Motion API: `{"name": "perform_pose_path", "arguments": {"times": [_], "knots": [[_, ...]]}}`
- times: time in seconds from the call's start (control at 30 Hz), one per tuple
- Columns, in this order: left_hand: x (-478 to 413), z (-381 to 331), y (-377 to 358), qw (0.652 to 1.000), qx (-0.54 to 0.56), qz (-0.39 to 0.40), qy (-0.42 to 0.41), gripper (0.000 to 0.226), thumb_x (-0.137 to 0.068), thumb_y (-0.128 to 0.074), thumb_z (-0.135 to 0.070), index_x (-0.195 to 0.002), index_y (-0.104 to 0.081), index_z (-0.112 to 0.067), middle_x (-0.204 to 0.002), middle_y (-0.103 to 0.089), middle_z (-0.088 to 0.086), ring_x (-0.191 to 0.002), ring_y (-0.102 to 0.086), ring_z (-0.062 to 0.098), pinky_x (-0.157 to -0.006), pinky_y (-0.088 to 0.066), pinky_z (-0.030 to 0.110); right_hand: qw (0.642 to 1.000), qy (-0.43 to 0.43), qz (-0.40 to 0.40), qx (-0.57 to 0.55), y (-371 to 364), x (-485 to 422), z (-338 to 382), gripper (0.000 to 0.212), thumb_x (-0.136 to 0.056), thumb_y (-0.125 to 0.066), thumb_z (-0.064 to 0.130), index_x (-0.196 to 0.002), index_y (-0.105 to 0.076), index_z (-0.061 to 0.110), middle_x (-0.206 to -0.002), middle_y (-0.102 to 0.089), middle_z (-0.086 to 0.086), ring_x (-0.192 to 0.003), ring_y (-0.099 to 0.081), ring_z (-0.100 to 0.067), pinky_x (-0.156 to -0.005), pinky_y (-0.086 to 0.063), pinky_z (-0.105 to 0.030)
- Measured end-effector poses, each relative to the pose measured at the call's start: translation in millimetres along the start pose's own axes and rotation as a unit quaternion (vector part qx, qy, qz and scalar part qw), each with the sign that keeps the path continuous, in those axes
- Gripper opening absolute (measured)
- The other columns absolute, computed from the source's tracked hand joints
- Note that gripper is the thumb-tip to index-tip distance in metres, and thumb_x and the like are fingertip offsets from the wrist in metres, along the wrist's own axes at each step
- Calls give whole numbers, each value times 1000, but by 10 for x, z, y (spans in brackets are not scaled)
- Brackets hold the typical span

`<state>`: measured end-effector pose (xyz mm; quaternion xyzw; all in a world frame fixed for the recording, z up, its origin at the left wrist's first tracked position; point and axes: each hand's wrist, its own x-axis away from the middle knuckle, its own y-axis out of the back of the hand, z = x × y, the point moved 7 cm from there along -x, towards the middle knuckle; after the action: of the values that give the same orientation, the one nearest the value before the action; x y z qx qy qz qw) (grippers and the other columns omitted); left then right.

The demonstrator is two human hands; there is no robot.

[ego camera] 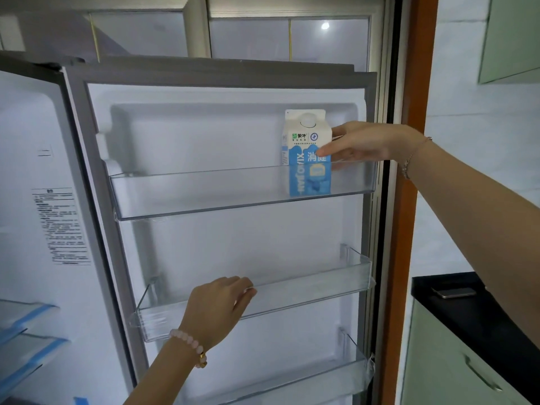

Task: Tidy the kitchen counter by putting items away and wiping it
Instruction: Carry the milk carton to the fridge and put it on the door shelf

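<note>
A white and blue milk carton (306, 135) stands upright at the right end of the top clear door shelf (187, 197) of the open fridge door (222, 244). My right hand (368, 143) is wrapped around the carton's right side, thumb across its front. My left hand (217, 306) rests on the front rim of the middle clear door shelf (306, 290), fingers curled over the edge.
A third door shelf (330, 378) sits below. The fridge interior with drawers (26, 331) is at the left. An orange door frame (409, 200) stands right of the fridge. A black counter (479, 320) holds a phone (454, 292), above green cabinets (444, 366).
</note>
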<state>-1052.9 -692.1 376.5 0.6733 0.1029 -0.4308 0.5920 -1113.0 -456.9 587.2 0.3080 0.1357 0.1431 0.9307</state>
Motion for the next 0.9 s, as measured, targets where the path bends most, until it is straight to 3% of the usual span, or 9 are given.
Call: {"name": "perform_pose_path", "arguments": {"times": [0.1,0.2,0.33,0.4,0.47,0.63,0.9], "knots": [[-3,-2,16,1000,-8,1,6,32,-88,-33,-45,-74,-59,-34,-54,-59,-15,-45,-52,0,-41,-20,7,999,23,-21,-5,20,36,16,79,-47,-76,39,-120,-54,19,-105,-70,8,-88,-70,-5,-65,-56,-15],[0,-5,15,1000,-7,6,10,32,-87,-34,-44,-74,-61,-33,-53,-58,-15,-44,-50,0,-40,-23,8,990,54,-112,-60,177,127,-31,70,-73,-73,33,-135,-43,19,-117,-66,3,-100,-67,-11,-68,-57,-17],[8,-28,10,1000,-10,4,10,33,-87,-34,-43,-72,-62,-32,-52,-57,-16,-44,-49,-1,-44,-16,3,931,131,-299,-165,541,507,-268,40,-87,-61,25,-127,-54,22,-122,-60,2,-104,-64,-13,-78,-57,-20],[7,-56,26,1000,-9,-1,7,33,-86,-35,-42,-73,-64,-32,-52,-58,-16,-44,-50,-1,-47,-14,1,896,119,-369,-216,620,697,-609,34,-88,-61,23,-122,-58,22,-119,-62,1,-103,-65,-12,-82,-56,-23],[7,-78,51,1000,-11,-10,4,36,-87,-34,-43,-77,-66,-29,-52,-59,-16,-43,-51,0,-50,-13,0,884,67,-400,-234,573,786,-1057,36,-88,-61,23,-123,-57,22,-123,-59,0,-107,-62,-14,-87,-54,-27],[39,-143,48,999,-22,-40,-8,61,-95,-13,-46,-78,-66,-22,-53,-60,-12,-44,-54,8,-48,-29,13,929,-66,-295,-211,109,636,-1992,59,-89,-54,42,-141,-35,24,-143,-42,-1,-128,-44,-20,-104,-40,-36],[76,-175,73,998,-44,-35,10,61,-95,-12,-46,-80,-66,-21,-58,-63,-10,-48,-57,12,-52,-33,18,929,-110,-197,-295,-291,298,-2413,63,-93,-24,57,-147,-22,25,-156,-24,0,-144,-20,-21,-117,-14,-43]]}}
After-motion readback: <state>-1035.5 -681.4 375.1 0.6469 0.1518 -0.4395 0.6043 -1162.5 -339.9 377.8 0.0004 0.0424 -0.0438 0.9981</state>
